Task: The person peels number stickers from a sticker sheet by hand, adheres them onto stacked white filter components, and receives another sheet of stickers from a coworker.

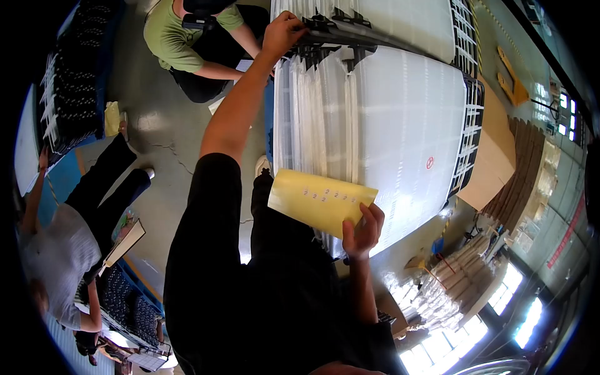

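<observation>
My right hand (364, 231) grips the lower right corner of a yellow sticker sheet (300, 209), thumb on top. Small round labels, several marked with what looks like a 2, sit in two rows on it. The sheet is held over the near end of a stack of translucent white plastic panels (400, 125). My left hand (283, 34) reaches to the far left of the stack, its fingers closed at a black plastic part (337, 34) along the panel edges. The fingertips are partly hidden there.
A co-worker in a green shirt (178, 40) crouches left of the stack. Another person in a grey shirt (69, 237) stands further left by racks of black parts (75, 81). Cardboard (497, 150) stands behind the stack, with wrapped bundles (450, 275) at lower right.
</observation>
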Demonstrator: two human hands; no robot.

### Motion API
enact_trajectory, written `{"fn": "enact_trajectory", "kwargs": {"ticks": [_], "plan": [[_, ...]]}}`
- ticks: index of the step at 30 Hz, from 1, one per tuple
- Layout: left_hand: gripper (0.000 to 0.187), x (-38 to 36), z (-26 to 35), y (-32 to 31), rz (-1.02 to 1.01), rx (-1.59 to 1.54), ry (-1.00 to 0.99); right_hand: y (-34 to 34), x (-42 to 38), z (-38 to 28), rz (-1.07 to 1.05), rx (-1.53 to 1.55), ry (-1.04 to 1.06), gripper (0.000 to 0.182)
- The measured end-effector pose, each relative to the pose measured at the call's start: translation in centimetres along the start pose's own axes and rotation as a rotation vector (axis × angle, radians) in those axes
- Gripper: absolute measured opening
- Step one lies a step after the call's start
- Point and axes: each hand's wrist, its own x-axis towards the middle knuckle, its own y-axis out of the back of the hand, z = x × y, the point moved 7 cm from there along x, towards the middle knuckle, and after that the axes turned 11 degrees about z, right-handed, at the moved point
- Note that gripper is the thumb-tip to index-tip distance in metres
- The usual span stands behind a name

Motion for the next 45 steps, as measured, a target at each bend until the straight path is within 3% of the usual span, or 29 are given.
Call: {"fn": "enact_trajectory", "kwargs": {"ticks": [10, 32, 34, 38, 41, 43, 45], "plan": [[0.013, 0.6, 1.6, -0.9, -0.125, 0.182, -0.333, 0.0, 0.2, 0.0, 0.011, -0.021, -0.007, 0.044], [0.018, 0.7, 2.3, -0.5, -0.079, 0.265, -0.437, 0.1, -1.0, 1.3, -0.015, 0.021, -0.013, 0.042], [0.023, 1.3, 1.6, 0.3, -0.025, 0.295, -0.325, 0.1, -0.9, 1.2, -0.017, 0.037, -0.006, 0.042], [0.027, 1.7, 2.4, 0.3, 0.0, 0.281, -0.429, -0.1, -0.5, 0.8, -0.01, 0.033, 0.008, 0.042], [0.029, 1.7, 1.9, 0.2, -0.042, 0.3, -0.27, 0.0, -0.2, 0.6, 0.052, 0.055, -0.021, 0.04], [0.029, 1.8, 0.5, 0.1, -0.102, 0.309, -0.021, 0.1, -0.3, 0.8, 0.056, 0.077, -0.039, 0.04], [0.03, 1.8, -0.1, 0.0, -0.114, 0.29, 0.042, 0.1, -0.5, 0.9, 0.063, 0.097, -0.048, 0.04]]}}
